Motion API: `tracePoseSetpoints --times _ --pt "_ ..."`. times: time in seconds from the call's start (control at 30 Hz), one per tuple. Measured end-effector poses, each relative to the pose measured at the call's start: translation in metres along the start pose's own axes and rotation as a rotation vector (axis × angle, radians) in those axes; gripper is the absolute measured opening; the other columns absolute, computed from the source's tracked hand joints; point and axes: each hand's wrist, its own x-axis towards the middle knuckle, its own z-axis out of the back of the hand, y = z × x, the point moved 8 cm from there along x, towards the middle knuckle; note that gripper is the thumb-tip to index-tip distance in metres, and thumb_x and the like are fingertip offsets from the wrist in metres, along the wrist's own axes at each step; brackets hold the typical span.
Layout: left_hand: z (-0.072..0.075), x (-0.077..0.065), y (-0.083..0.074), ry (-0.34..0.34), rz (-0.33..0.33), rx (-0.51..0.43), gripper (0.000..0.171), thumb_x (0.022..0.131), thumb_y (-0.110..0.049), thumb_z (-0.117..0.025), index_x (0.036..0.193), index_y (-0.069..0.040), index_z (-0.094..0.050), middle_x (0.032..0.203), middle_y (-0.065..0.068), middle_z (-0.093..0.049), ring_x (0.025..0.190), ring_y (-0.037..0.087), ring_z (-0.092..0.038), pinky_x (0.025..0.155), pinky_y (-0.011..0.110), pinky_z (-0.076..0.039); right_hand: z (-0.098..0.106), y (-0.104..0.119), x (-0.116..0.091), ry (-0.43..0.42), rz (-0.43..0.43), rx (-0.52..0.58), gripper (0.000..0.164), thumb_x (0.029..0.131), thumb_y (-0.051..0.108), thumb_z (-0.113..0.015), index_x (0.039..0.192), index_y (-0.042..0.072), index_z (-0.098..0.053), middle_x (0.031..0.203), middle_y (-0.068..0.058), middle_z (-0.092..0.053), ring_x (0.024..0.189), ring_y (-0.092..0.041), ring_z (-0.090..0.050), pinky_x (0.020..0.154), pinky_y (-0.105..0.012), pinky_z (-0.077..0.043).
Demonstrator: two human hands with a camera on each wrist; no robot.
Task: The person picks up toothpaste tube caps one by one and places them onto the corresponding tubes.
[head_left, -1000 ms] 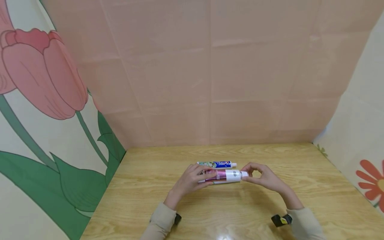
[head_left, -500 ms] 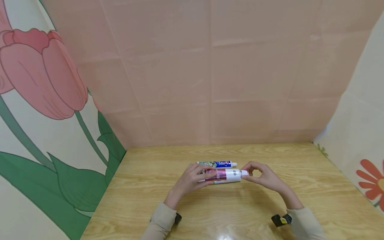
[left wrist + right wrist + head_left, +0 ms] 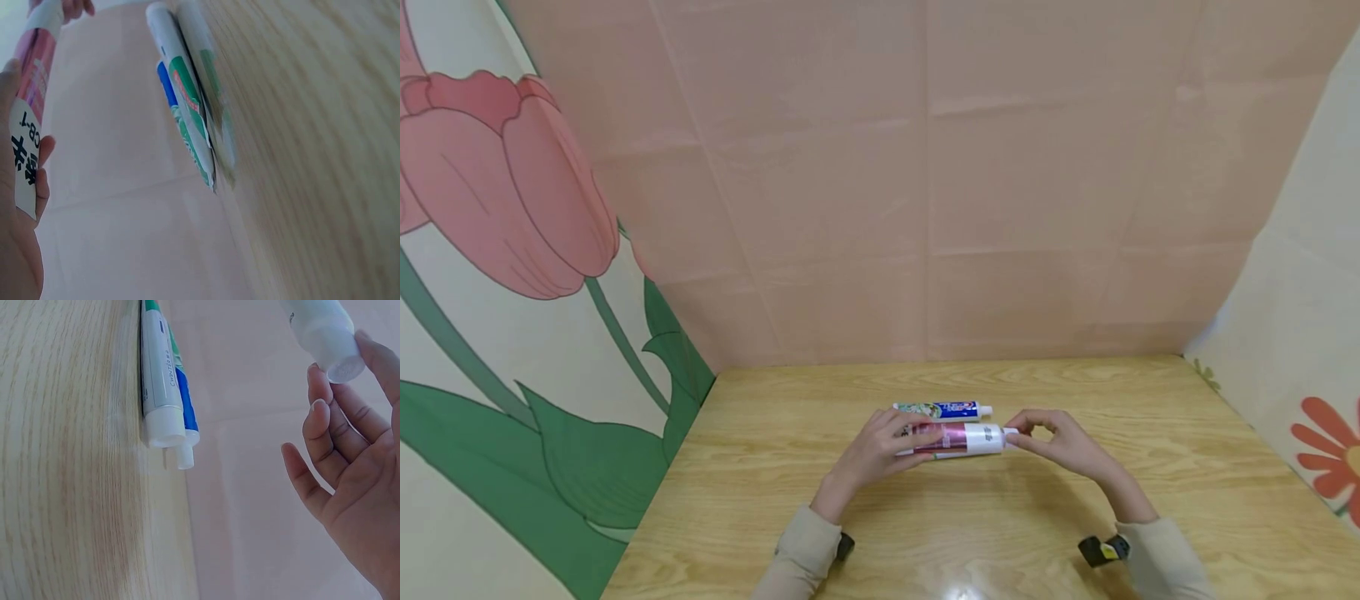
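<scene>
My left hand (image 3: pixel 874 450) grips a pink-and-white toothpaste tube (image 3: pixel 953 437) by its flat end, holding it level above the table. At the tube's right end is a white cap (image 3: pixel 345 367), pinched between the thumb and fingers of my right hand (image 3: pixel 1066 445). Its other fingers are spread and bent in the right wrist view. Below and behind the held tube, two more toothpaste tubes lie side by side: a blue-and-green tube (image 3: pixel 955 410) at the back and a white-and-green tube (image 3: pixel 182 78) in front. In the head view the held tube hides most of the white-and-green one.
The wooden table (image 3: pixel 760 467) reaches back to a pink sheet (image 3: pixel 925 208) hung behind it. Flower-patterned walls stand on both sides. A dark wrist camera (image 3: pixel 1103 550) is strapped at my right cuff, and another at my left.
My right thumb and fingertips have shifted slightly over the cap, now covering more of it. My left hand and the held tube stay nearly still; the other tubes have not moved.
</scene>
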Motion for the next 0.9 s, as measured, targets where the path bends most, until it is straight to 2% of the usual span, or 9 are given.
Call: tracePoseSetpoints --times 0.17,0.43,0.63,0.73,0.9 --pt "-0.001 0.000 0.000 -0.003 -0.001 0.005 0.049 0.075 -0.034 -0.075 0.122 -0.029 -0.061 0.121 -0.003 -0.058 0.103 0.013 -0.054 0.094 0.028 -0.044 0.000 0.001 0.000 0.002 0.015 0.039 0.014 0.088 0.009 -0.062 0.102 0.013 -0.065 0.078 -0.003 -0.063 0.074 -0.010 -0.053 0.059 -0.023 -0.042" --pt "0.000 -0.001 -0.001 -0.004 -0.005 0.001 0.051 0.074 -0.033 -0.077 0.121 -0.028 -0.061 0.121 -0.002 -0.058 0.103 0.012 -0.054 0.092 0.025 -0.044 -0.003 0.002 0.001 0.007 0.046 0.062 0.009 0.090 0.006 -0.058 0.095 0.011 -0.064 0.079 -0.002 -0.063 0.072 -0.012 -0.055 0.058 -0.024 -0.045" --pt "0.000 -0.002 -0.001 -0.015 -0.003 0.003 0.049 0.075 -0.035 -0.076 0.121 -0.028 -0.062 0.120 -0.002 -0.058 0.103 0.013 -0.054 0.095 0.029 -0.044 -0.007 -0.020 0.002 0.004 0.011 0.081 0.011 0.093 0.008 -0.055 0.094 0.013 -0.064 0.078 0.002 -0.064 0.069 -0.023 -0.057 0.055 -0.024 -0.046" --pt "0.000 -0.002 -0.001 -0.017 -0.004 0.005 0.050 0.074 -0.034 -0.077 0.121 -0.027 -0.062 0.120 -0.002 -0.058 0.102 0.013 -0.054 0.094 0.029 -0.044 -0.009 -0.032 0.002 -0.001 -0.004 0.077 0.012 0.094 0.010 -0.054 0.096 0.016 -0.064 0.079 0.004 -0.064 0.068 -0.022 -0.057 0.054 -0.023 -0.046" --pt "0.000 -0.001 0.000 -0.013 0.008 0.005 0.053 0.072 -0.033 -0.078 0.122 -0.028 -0.061 0.120 -0.002 -0.058 0.102 0.012 -0.054 0.094 0.028 -0.044 -0.009 -0.036 0.001 -0.007 0.028 0.088 0.016 0.094 0.010 -0.054 0.105 0.016 -0.063 0.090 0.003 -0.065 0.071 -0.016 -0.059 0.056 -0.025 -0.049"
